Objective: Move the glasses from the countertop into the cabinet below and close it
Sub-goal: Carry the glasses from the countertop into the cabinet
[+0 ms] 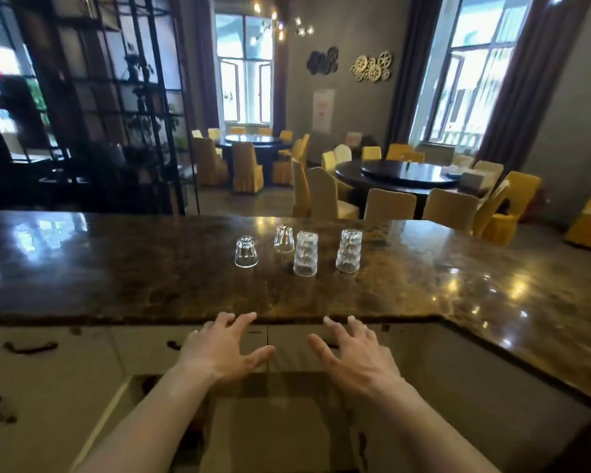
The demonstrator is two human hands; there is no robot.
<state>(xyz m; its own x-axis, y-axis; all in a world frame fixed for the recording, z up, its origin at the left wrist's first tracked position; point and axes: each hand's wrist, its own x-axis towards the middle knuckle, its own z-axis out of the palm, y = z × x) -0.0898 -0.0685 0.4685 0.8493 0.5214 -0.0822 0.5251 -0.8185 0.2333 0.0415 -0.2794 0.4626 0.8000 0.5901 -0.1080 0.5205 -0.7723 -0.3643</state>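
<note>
Clear glasses stand upside down on the dark marble countertop (151, 268): a single glass (246, 251) at the left, another single glass (284, 238) behind it, then two stacks, one stack (305, 253) in the middle and one stack (348, 250) at the right. My left hand (226, 349) and my right hand (355, 353) hover with fingers spread just below the counter's front edge, holding nothing. Beneath them the cabinet (270, 387) looks open, its door (110, 414) swung toward me on the left; its inside is dark.
Pale drawers with dark handles (29, 346) run under the counter at the left. The counter turns toward me at the right (526, 336). Beyond it is a dining room with round tables (400, 175) and yellow-covered chairs.
</note>
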